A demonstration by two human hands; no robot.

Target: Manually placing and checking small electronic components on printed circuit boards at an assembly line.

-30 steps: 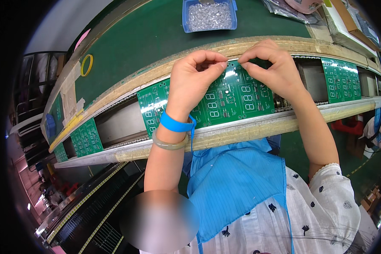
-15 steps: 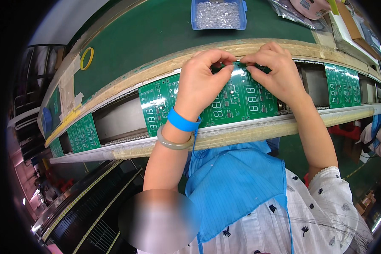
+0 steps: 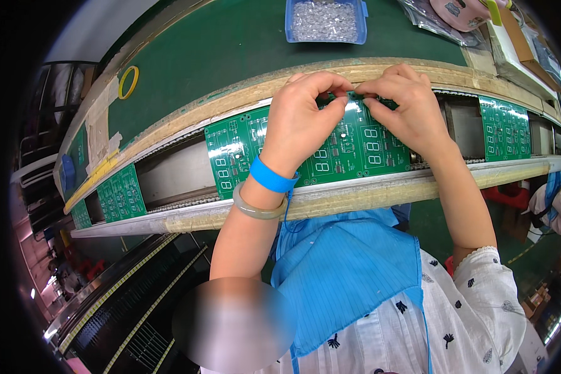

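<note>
Both my hands meet at the far edge of a green circuit board (image 3: 355, 146) lying on the conveyor track. My left hand (image 3: 302, 118) and right hand (image 3: 408, 109) each have a grip pinched together on something too small to make out, fingertips nearly touching. I seem to be seating a part into the board; pressing it home calls for fine alignment. A blue bin (image 3: 325, 20) of clear parts sits beyond on the green surface (image 3: 230, 50).

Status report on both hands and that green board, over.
Left hand and right hand both pinching at far edge of green circuit board. Board lies flat on conveyor track. Nothing blocking.
</note>
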